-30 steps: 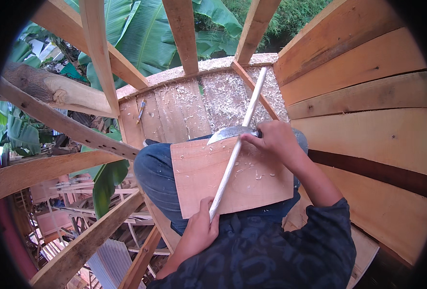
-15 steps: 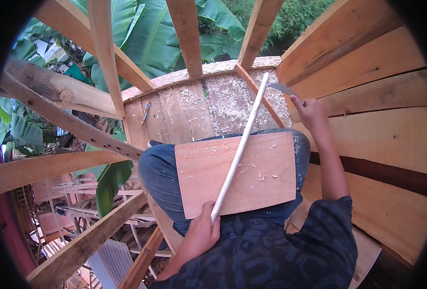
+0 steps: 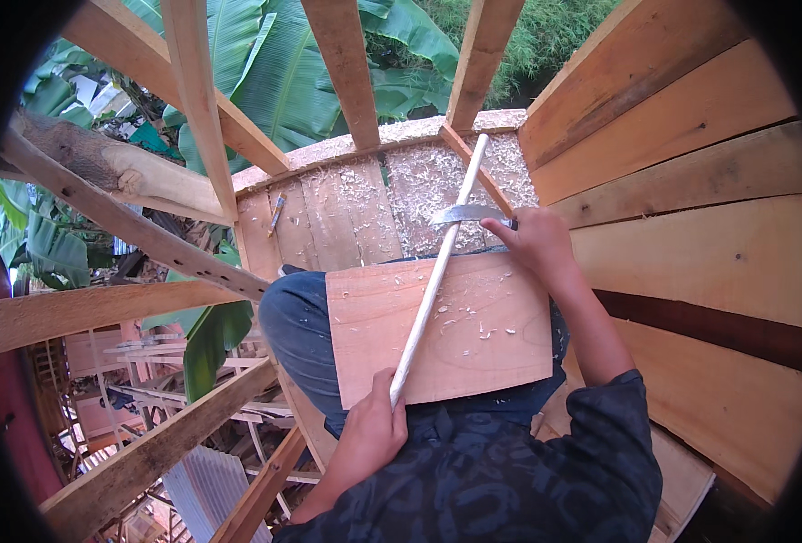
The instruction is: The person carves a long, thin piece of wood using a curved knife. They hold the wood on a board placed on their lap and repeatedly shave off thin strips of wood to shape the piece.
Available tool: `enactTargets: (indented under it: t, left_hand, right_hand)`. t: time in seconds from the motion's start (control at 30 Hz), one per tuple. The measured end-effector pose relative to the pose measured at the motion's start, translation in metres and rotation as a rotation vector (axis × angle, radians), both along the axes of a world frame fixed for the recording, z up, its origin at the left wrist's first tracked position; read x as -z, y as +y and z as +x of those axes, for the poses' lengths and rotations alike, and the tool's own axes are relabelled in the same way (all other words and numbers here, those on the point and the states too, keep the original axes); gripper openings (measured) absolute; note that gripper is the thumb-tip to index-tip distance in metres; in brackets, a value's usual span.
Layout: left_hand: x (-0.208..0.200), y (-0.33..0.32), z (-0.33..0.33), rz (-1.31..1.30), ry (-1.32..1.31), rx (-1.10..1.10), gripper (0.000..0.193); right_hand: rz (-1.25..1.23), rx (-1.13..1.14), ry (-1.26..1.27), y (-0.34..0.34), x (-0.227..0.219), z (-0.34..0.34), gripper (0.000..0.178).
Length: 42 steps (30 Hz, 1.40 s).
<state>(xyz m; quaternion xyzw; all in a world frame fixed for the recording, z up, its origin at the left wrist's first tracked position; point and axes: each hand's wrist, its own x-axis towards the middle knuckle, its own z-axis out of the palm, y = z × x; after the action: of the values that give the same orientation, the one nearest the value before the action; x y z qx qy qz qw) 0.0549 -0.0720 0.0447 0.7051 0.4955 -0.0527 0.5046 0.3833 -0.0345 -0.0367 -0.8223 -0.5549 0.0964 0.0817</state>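
Observation:
A long pale peeled stick (image 3: 426,303) slants across a flat wooden board (image 3: 501,312) that lies on my lap. My left hand (image 3: 373,427) is closed round the stick's near end, by the board's lower edge. My right hand (image 3: 539,242) grips a curved knife by its handle, which is mostly hidden in the fingers. The knife's bright blade (image 3: 461,214) lies across the stick's upper part, beyond the board's far edge. Small curls of shaved wood are scattered on the board.
Wood shavings (image 3: 433,185) cover the plank floor ahead, where a small marker-like tube (image 3: 276,214) lies to the left. A plank wall (image 3: 691,244) rises close on my right. Timber beams (image 3: 138,303) and an open drop are on the left; banana leaves (image 3: 283,86) stand beyond.
My right hand has drawn the knife toward me, from near the stick's far tip to lower down its length. The stick's far end has shifted slightly left.

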Motion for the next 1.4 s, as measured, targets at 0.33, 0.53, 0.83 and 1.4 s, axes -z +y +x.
enactTargets:
  t: [0.33, 0.53, 0.83, 1.4]
  left_hand:
    - [0.008, -0.005, -0.002, 0.046, -0.033, -0.008, 0.035]
    - [0.009, -0.005, -0.002, 0.049, 0.000, 0.002, 0.036]
    - [0.009, -0.002, -0.002, 0.032, -0.020, -0.016, 0.034]
    - [0.015, -0.004, -0.017, 0.140, 0.079, 0.031, 0.045]
  right_hand:
    - [0.020, -0.013, -0.017, 0.013, -0.007, 0.003, 0.075]
    - [-0.071, -0.271, 0.041, -0.009, -0.018, -0.054, 0.072]
    - [-0.046, 0.057, 0.001, 0.009, -0.019, 0.013, 0.082]
    - [-0.063, -0.036, 0.191, -0.041, -0.015, -0.031, 0.077]
